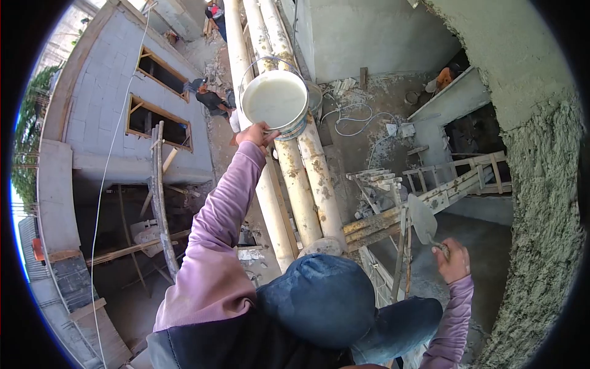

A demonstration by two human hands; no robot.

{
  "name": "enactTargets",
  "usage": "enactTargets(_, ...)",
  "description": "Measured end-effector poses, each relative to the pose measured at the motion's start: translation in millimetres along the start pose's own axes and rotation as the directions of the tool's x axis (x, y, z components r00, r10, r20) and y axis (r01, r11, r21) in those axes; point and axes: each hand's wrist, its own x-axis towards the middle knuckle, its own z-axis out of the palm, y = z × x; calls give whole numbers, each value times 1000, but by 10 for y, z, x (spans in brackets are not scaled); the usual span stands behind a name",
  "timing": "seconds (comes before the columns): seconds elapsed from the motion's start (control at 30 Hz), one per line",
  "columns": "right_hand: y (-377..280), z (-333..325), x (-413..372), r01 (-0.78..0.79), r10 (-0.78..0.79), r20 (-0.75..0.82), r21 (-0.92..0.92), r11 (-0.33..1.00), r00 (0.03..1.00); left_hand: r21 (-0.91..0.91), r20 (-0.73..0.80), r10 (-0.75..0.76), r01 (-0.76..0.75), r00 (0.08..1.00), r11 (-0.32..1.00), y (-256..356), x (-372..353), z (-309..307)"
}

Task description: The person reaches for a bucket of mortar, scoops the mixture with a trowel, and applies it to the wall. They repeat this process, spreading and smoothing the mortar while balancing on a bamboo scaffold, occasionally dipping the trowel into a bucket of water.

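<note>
My left hand reaches out straight ahead, its fingers closed on the near rim of a white bucket. Pale, watery liquid shows inside the bucket, and its wire handle arches over the far side. The bucket overlaps the long yellowish scaffold poles, which are splashed with mortar. Off to the right, my right hand grips the handle of a trowel, its flat blade pointing up and away from me. Rough wet plaster covers the wall beyond that hand.
Between my bent knees and the far ground lies a drop below the poles. A wooden ladder and a mortar-stained beam cross at right. Another person stands below at left, near a block wall. A pale hose coils on the ground.
</note>
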Motion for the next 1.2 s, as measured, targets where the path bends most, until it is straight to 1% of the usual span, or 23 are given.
enactTargets(0.03,-258,-99,261,74,-74,20,24,997,997,7,23,18,-18,1000,1000,-34,0,-5)
enactTargets(0.1,-724,-184,762,262,-262,-37,-3,965,964,33,84,42,-45,996,998,-44,-46,-69)
enactTargets(0.17,-1320,-286,1273,360,-360,-9,-39,932,933,95,203,49,-69,978,993,-59,-53,-212)
enactTargets(0.2,-1592,-287,1534,416,-419,-8,-87,905,908,261,272,23,-96,962,960,10,-121,-306)
enactTargets(0.23,-1845,-259,1792,470,-475,-1,-137,872,880,470,277,170,-288,946,834,-64,117,-432)
enactTargets(0.27,-2093,-215,2041,505,-512,22,-201,839,859,694,315,366,-476,876,540,72,-145,-456)
enactTargets(0.3,-2349,-149,2270,535,-543,43,-257,805,839,856,338,546,-492,766,160,216,-416,-476)
enactTargets(0.33,-2621,-87,2468,542,-544,93,-329,773,834,918,371,477,-391,797,-61,580,-890,-377)
enactTargets(0.4,-3171,50,2809,560,-509,245,-470,682,825,787,532,632,-605,564,-122,565,-452,-370)
enactTargets(0.43,-3423,136,2943,570,-462,336,-535,624,821,713,578,622,-697,528,-71,675,-434,-234)
enactTargets(0.47,-3613,257,3023,584,-478,342,-566,582,809,682,631,610,-717,479,-144,628,-92,-122)
enactTargets(0.53,-3848,559,3209,598,-487,363,-605,526,795,682,725,409,-661,555,-313,649,183,133)
enactTargets(0.63,-3917,1106,3417,604,-435,424,-628,491,794,555,786,96,-629,611,-544,588,485,314)
enactTargets(0.73,-3837,1617,3513,624,-453,446,-666,409,772,587,736,-7,-643,677,-491,346,1029,382)
enactTargets(0.77,-3855,1668,3548,621,-460,435,-661,422,774,520,756,-76,-666,651,-534,420,905,417)
enactTargets(0.87,-3825,1798,3598,641,-512,407,-620,453,756,452,799,-98,-700,593,-552,447,1019,534)
enactTargets(0.9,-3811,1800,3627,655,-552,382,-595,466,741,531,767,-37,-667,640,-523,473,1034,558)
enactTargets(0.93,-3797,1797,3655,668,-590,355,-571,477,725,543,755,-39,-657,655,-523,483,1033,565)
enactTargets(0.97,-3803,1778,3707,687,-562,411,-552,472,717,554,744,-36,-646,667,-525,537,1000,583)
enactTargets(1.07,-3888,1675,3781,689,-437,572,-350,635,694,579,714,-16,-603,700,-549,756,786,607)
enactTargets(1.1,-3933,1700,3788,727,-423,621,-385,568,660,583,706,-11,-589,708,-560,781,739,602)
enactTargets(1.17,-4058,1782,3839,795,-379,711,-444,413,593,537,786,10,-674,618,-508,748,922,536)
enactTargets(1.2,-4029,1950,3913,740,-432,616,-428,518,659,509,822,25,-714,570,-481,742,996,528)
